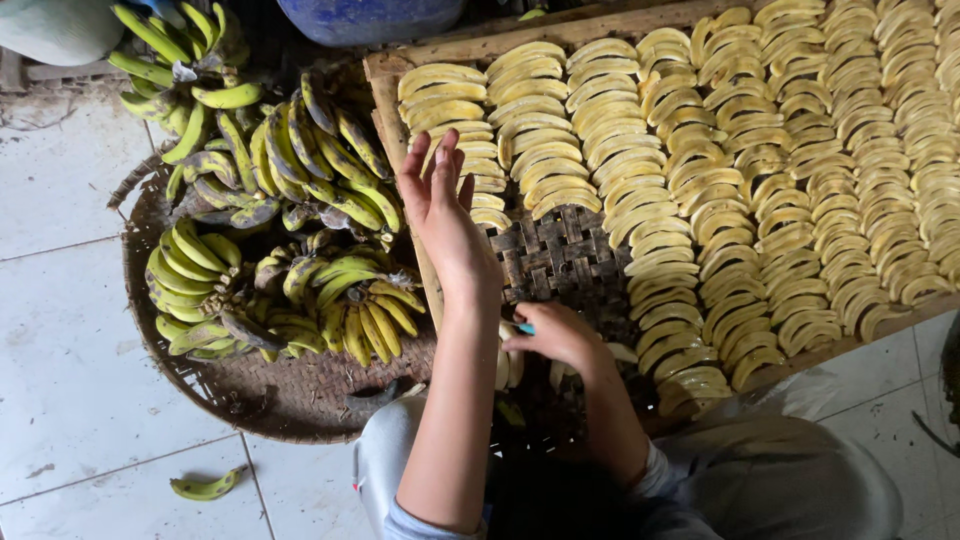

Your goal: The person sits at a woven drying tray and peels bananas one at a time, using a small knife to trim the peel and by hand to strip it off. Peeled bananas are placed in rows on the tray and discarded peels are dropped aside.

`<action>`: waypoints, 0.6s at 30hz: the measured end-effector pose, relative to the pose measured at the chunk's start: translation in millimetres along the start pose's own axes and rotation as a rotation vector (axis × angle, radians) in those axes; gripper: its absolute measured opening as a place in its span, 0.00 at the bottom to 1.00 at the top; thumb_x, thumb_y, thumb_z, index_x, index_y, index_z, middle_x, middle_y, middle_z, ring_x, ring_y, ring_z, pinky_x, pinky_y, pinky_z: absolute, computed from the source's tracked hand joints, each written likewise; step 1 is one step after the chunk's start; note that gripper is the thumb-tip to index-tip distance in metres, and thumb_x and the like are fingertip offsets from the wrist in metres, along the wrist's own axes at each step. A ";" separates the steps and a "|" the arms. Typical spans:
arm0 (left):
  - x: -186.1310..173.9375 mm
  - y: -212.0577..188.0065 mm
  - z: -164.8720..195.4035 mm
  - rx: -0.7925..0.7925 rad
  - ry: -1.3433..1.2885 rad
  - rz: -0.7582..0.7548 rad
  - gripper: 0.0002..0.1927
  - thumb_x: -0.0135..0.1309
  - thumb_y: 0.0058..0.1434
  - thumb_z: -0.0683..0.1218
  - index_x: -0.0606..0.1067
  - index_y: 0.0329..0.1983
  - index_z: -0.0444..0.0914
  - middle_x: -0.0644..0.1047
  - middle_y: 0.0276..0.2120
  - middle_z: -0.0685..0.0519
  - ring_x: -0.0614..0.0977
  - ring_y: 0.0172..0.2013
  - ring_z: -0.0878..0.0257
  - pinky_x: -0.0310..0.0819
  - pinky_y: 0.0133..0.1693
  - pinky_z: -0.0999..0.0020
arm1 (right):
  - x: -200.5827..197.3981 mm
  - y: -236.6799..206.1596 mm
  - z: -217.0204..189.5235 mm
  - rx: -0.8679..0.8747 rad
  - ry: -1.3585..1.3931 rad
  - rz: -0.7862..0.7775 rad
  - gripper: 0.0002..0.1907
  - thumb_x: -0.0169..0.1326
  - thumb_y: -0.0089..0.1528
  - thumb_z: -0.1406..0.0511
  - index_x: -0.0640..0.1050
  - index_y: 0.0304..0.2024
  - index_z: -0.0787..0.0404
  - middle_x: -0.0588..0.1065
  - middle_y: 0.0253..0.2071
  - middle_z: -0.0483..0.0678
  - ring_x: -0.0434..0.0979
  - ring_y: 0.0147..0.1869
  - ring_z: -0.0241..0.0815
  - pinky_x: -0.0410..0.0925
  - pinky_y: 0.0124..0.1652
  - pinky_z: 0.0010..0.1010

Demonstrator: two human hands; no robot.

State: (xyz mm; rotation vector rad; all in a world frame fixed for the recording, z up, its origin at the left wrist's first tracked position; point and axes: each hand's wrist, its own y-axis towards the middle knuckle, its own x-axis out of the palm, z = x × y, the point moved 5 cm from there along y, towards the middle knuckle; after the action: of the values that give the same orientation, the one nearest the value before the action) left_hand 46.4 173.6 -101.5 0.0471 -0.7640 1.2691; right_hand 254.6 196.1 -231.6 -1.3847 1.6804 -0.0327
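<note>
Tray [385,75] mostly filled with slices [760,180]; bare patch at 6 o'clock (unpeeled bananas [280,220] remain at 9). Left hand [445,210] open, laying slices; right hand [555,335] grips a blue tool [525,328].

Left hand [440,205] over peeled slices [470,160]; right hand [560,335] — peeler [525,328]

Person's wearing a light grey-blue top with sleeves pushed up near the elbows, showing at the bottom of the frame; forearms bare.
</note>
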 end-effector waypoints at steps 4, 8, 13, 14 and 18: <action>-2.7 -1.1 4.2 0.025 -0.029 -0.035 0.19 0.48 0.72 0.47 0.67 0.65 0.39 0.79 0.57 0.50 0.77 0.59 0.60 0.66 0.60 0.60 | 21.0 -7.2 -13.3 0.072 -0.279 -0.076 0.28 0.69 0.54 0.52 0.72 0.45 0.61 0.80 0.43 0.55 0.80 0.48 0.58 0.71 0.44 0.48; 0.0 -6.4 10.3 0.035 -0.065 -0.080 0.16 0.48 0.73 0.45 0.69 0.63 0.38 0.80 0.54 0.48 0.78 0.53 0.61 0.69 0.59 0.62 | 17.4 -11.3 -20.1 0.004 -0.164 0.003 0.31 0.68 0.49 0.56 0.70 0.49 0.59 0.80 0.44 0.50 0.81 0.47 0.56 0.72 0.43 0.46; -1.6 -15.5 9.5 0.014 -0.054 -0.111 0.15 0.47 0.74 0.45 0.70 0.61 0.39 0.81 0.53 0.48 0.79 0.51 0.63 0.71 0.58 0.64 | 20.6 -20.1 -25.9 -0.030 -0.089 0.045 0.30 0.67 0.51 0.58 0.69 0.49 0.61 0.78 0.49 0.51 0.79 0.51 0.56 0.71 0.45 0.45; -2.7 -16.8 8.1 0.004 -0.054 -0.119 0.14 0.47 0.74 0.45 0.70 0.61 0.39 0.81 0.52 0.48 0.79 0.52 0.63 0.71 0.58 0.64 | 22.3 -21.4 -26.2 -0.021 -0.082 0.028 0.29 0.67 0.51 0.58 0.70 0.50 0.61 0.78 0.49 0.52 0.79 0.51 0.56 0.71 0.46 0.46; -7.7 -18.2 1.4 -0.003 -0.027 -0.155 0.14 0.47 0.74 0.46 0.71 0.60 0.39 0.81 0.51 0.50 0.80 0.51 0.63 0.71 0.57 0.64 | 16.6 -19.7 -21.6 0.027 -0.064 -0.034 0.26 0.66 0.55 0.53 0.75 0.46 0.63 0.78 0.46 0.55 0.80 0.49 0.56 0.71 0.46 0.44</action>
State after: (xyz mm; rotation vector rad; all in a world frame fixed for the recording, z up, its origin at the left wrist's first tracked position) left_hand 60.9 160.5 -97.7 0.1185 -0.7706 1.1220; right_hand 256.6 165.1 -218.9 -1.3808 1.5982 -0.0302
